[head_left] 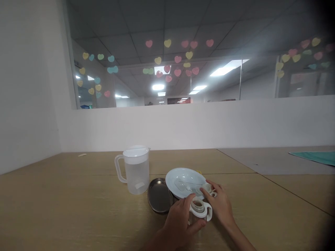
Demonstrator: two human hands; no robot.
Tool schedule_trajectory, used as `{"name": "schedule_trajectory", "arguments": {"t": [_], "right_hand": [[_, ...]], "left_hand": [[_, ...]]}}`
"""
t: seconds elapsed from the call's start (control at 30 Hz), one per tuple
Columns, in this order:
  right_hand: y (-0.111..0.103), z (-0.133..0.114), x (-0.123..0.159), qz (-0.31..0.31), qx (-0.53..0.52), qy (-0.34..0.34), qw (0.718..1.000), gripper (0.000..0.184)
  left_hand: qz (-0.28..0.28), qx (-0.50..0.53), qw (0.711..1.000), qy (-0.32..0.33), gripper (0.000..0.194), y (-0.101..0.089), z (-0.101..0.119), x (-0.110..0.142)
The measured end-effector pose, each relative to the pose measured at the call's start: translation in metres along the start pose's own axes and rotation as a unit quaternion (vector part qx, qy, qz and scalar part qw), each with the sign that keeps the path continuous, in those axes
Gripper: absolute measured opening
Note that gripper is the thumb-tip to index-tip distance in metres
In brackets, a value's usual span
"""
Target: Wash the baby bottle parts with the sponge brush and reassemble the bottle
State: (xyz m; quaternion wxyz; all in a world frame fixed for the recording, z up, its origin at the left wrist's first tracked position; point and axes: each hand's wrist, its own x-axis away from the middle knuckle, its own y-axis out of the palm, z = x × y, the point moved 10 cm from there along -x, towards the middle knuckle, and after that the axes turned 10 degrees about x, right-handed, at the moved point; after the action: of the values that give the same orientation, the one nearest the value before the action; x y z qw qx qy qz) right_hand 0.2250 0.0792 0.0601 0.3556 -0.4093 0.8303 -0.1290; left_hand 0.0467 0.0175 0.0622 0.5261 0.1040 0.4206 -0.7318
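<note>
My left hand [178, 218] is wrapped round a small clear bottle [198, 206] with a white handled collar. The bottle's neck is uncovered, and something brownish shows inside it. Just beyond, my right hand [222, 205] pinches a small whitish cap [207, 188] at the right rim of a pale plate [173, 178]. On the plate lie a clear rounded piece [180, 184] and other small translucent parts. Whether the cap touches the plate, I cannot tell.
An oval metal dish [160, 196] stands left of the plate. Behind it is a lidded translucent jug [137, 174]. A teal cloth [318, 156] lies at the far right. The wall [183, 127] with a window borders the table's back.
</note>
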Motion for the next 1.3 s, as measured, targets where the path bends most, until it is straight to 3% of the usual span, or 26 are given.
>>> {"name": "schedule_trajectory", "arguments": {"t": [0.17,0.5,0.87,1.1,1.3], "right_hand": [[0.004,0.004,0.0,-0.015,0.014,0.014,1.0,0.053],[0.014,-0.017,0.003,-0.074,0.052,-0.109,0.99,0.043],[-0.005,-0.036,0.011,-0.001,0.038,-0.159,0.987,0.055],[-0.007,-0.028,0.006,0.01,-0.008,-0.116,0.993,0.053],[-0.001,-0.011,0.002,-0.015,-0.129,-0.025,0.991,0.042]], "left_hand": [[-0.004,0.0,1.0,0.001,0.061,0.0,-0.001,0.0],[0.003,0.003,1.0,-0.003,0.06,0.0,-0.001,-0.001],[0.001,-0.001,1.0,0.003,0.062,0.0,0.001,0.0],[0.004,-0.003,1.0,0.009,0.061,0.001,0.0,0.0],[0.003,-0.003,1.0,0.0,0.061,0.001,-0.002,-0.001]]}}
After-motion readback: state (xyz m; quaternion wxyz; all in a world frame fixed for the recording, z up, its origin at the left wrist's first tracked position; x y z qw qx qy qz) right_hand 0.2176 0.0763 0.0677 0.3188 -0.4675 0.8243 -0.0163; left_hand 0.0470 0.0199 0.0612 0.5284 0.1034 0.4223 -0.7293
